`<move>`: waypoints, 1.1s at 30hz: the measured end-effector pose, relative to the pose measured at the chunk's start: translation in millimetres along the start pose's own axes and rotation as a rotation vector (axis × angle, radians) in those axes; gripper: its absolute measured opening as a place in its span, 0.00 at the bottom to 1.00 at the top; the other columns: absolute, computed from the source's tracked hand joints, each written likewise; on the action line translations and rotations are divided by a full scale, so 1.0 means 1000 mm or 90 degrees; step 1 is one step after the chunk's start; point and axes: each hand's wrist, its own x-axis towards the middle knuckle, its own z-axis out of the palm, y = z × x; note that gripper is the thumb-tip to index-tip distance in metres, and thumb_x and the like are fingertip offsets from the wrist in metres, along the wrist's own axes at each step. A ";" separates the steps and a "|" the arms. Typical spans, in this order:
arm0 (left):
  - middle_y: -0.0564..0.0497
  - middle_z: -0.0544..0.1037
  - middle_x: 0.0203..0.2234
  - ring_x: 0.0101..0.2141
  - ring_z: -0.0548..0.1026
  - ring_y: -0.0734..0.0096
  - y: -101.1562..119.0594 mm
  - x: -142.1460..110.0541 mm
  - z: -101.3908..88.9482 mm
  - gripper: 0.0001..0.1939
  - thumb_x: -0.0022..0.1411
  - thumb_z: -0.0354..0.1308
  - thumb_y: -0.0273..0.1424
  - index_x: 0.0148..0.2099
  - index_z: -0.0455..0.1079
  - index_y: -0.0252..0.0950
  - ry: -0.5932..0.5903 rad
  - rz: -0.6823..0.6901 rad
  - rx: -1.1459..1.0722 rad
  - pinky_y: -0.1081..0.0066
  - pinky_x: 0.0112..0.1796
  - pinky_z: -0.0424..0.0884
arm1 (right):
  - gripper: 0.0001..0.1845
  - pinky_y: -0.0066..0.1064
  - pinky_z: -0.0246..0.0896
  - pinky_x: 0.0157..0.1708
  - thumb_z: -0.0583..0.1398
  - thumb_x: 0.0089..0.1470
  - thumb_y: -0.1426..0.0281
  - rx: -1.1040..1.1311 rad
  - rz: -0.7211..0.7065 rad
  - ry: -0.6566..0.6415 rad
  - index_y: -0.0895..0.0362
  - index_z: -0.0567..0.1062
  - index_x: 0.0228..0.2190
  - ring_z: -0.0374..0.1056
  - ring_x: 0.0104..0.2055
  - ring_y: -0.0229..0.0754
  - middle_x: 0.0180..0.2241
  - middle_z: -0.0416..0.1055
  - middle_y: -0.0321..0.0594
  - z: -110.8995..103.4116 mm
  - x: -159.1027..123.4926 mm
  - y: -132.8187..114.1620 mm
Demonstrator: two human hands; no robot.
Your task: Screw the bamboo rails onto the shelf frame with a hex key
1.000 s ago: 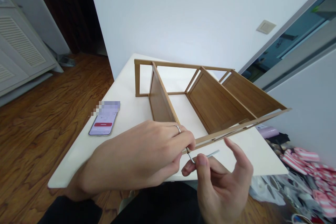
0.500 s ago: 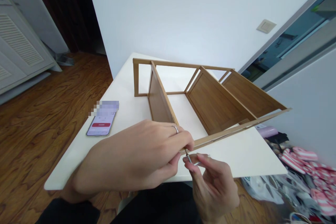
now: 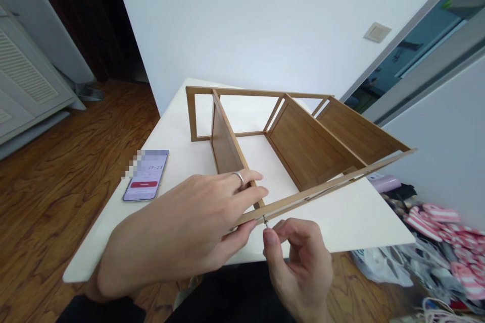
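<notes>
A wooden shelf frame (image 3: 314, 149) lies on its side on the white table (image 3: 352, 224), its panels standing between two long rails. My left hand (image 3: 204, 212), with a ring on one finger, grips the near rail where the left panel meets it; the fingers rest over the top and the thumb is below. Just in front of that joint, my right hand (image 3: 301, 257) pinches a thin metal hex key (image 3: 267, 223) between thumb and fingers. The key's tip meets the outer side of the rail, and most of its length is hidden by the fingers.
A phone (image 3: 146, 179) with a lit screen lies near the table's left edge. Behind the table rises a white wall (image 3: 242, 25) with a switch (image 3: 377, 32). Striped cloth (image 3: 439, 222) and plastic bags (image 3: 382, 265) are heaped on the floor at the right.
My left fingers have opened out from the joint and now lie across the panel's end and the rail. The right hand has shifted slightly left, its fingers closer around the hex key.
</notes>
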 end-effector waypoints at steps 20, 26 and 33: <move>0.46 0.77 0.58 0.47 0.81 0.62 -0.008 0.005 0.001 0.15 0.76 0.53 0.30 0.60 0.73 0.40 0.013 0.028 -0.078 0.63 0.48 0.77 | 0.20 0.30 0.81 0.36 0.71 0.61 0.70 0.116 -0.097 -0.129 0.51 0.73 0.51 0.81 0.34 0.40 0.37 0.83 0.37 0.000 0.007 0.009; 0.47 0.79 0.56 0.50 0.80 0.62 -0.009 0.007 -0.001 0.14 0.78 0.51 0.30 0.58 0.74 0.40 -0.005 0.033 -0.115 0.62 0.55 0.76 | 0.17 0.31 0.74 0.27 0.71 0.61 0.69 -0.060 -0.289 -0.081 0.51 0.78 0.50 0.76 0.27 0.40 0.29 0.81 0.35 -0.006 0.020 0.016; 0.46 0.79 0.54 0.51 0.81 0.63 -0.014 0.011 -0.008 0.14 0.78 0.49 0.28 0.55 0.76 0.38 -0.012 0.065 -0.131 0.65 0.55 0.75 | 0.18 0.32 0.62 0.19 0.61 0.68 0.74 -0.125 -0.365 -0.005 0.57 0.72 0.58 0.69 0.23 0.40 0.25 0.75 0.36 -0.005 0.030 0.008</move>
